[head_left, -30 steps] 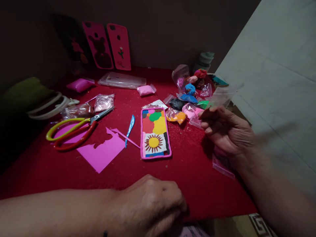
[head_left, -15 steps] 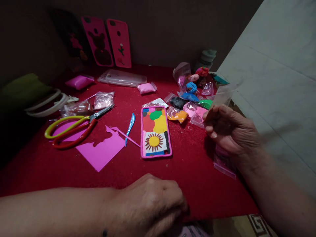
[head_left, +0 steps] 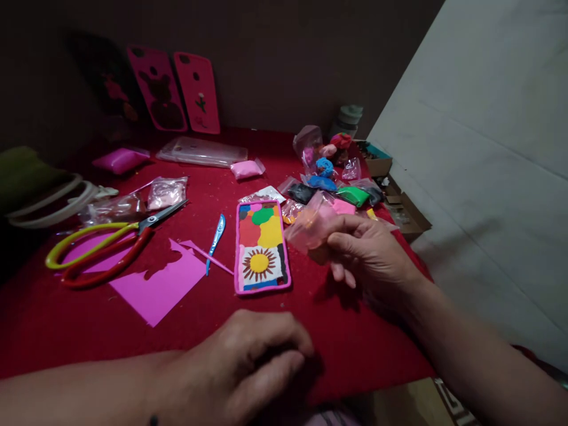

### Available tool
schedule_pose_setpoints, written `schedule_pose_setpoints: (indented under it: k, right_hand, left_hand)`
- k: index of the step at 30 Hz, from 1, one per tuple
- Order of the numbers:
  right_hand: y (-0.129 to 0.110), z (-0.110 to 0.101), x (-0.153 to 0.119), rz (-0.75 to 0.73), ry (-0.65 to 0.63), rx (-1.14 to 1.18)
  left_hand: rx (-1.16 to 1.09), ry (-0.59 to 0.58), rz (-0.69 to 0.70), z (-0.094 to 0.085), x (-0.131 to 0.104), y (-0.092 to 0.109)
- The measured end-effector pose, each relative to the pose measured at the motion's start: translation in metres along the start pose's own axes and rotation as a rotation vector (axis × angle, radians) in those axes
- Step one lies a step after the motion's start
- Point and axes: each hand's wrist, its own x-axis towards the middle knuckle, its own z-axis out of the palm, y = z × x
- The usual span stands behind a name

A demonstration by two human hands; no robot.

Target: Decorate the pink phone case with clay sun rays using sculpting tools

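Observation:
My right hand (head_left: pixel 368 251) pinches a small clear plastic bag (head_left: pixel 308 228) between thumb and fingers, above the table right of the phone case. A small brownish bit shows at the bag's lower end; I cannot tell its kind. My left hand (head_left: pixel 261 361) is over the table's front, fingers curled and thumb near the forefinger, nothing visible in it. Between and beyond both hands lies a phone case (head_left: pixel 262 236) with a pink rim, coloured clay patches and a yellow sunflower on white. A blue clay knife (head_left: pixel 215 244) lies left of it.
Yellow-and-red-handled scissors (head_left: pixel 110 248) lie over a cut pink sheet (head_left: pixel 155 290). Bagged clay, including a green packet (head_left: pixel 354 195), is heaped at the back right. A clear phone case (head_left: pixel 202 152) lies behind; decorated cases (head_left: pixel 198 94) lean on the wall. Cardboard boxes (head_left: pixel 406 207) stand right.
My right hand has moved left with the plastic bag, from the right edge toward the phone case. My left hand's thumb now shows more clearly. The whole view has shifted slightly.

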Motion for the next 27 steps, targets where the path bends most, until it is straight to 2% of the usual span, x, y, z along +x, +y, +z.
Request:
schedule_pose_setpoints:
  k: [5,7,8,10,19,24,25,27]
  right_hand:
    - [0.004,0.001,-0.003,-0.01,-0.013,-0.078]
    - [0.003,0.001,-0.003,-0.025,-0.029,-0.079]
    - [0.003,0.002,-0.003,-0.034,-0.039,-0.079]
    - [0.003,0.003,-0.004,-0.045,-0.062,-0.078]
    - [0.003,0.008,-0.005,0.023,-0.176,-0.156]
    - [0.005,0.005,-0.004,0.054,-0.224,-0.14]
    - [0.006,0.005,-0.004,0.055,-0.241,-0.11]
    - [0.007,0.004,-0.004,0.078,-0.282,-0.04]
  left_hand:
    - [-0.095,0.544,-0.004,-0.014,-0.001,0.006]
    - [-0.079,0.682,0.015,-0.022,0.002,0.008]
    - [-0.069,0.706,0.024,-0.025,0.004,0.009]
    - [-0.036,0.71,0.03,-0.029,0.008,0.009]
    - [0.074,0.584,-0.005,-0.036,0.016,0.005]
    - [-0.004,0.336,-0.079,-0.041,0.017,0.001]
    - [-0.019,0.317,-0.08,-0.042,0.018,0.002]
    - [-0.041,0.375,-0.055,-0.043,0.019,0.004]
